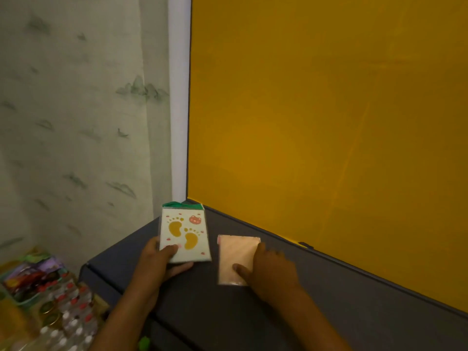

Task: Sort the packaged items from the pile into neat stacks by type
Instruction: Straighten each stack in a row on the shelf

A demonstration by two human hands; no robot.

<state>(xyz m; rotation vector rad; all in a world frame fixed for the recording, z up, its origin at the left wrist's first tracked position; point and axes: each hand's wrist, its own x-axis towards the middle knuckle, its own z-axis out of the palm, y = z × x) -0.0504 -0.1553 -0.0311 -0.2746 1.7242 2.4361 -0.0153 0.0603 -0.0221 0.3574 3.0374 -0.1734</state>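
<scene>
Head view: white packet with yellow footprints (pixel 184 235) gripped in left hand (pixel 162 262), thumb laid on front, fingers curled under, lifted a bit above dark grey surface (pixel 354 312). Pale peach packet (pixel 236 258) laid flat on surface just beside it, pressed by right hand (pixel 271 271), fingers spread fairly straight on top. Yellow panel (pixel 329 110) seen behind. Bottles and snack packs (pixel 50 312) blurred at lower left.

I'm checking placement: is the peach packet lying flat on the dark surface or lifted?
Lying flat. The peach packet rests on the dark surface, with the right hand resting on it.
</scene>
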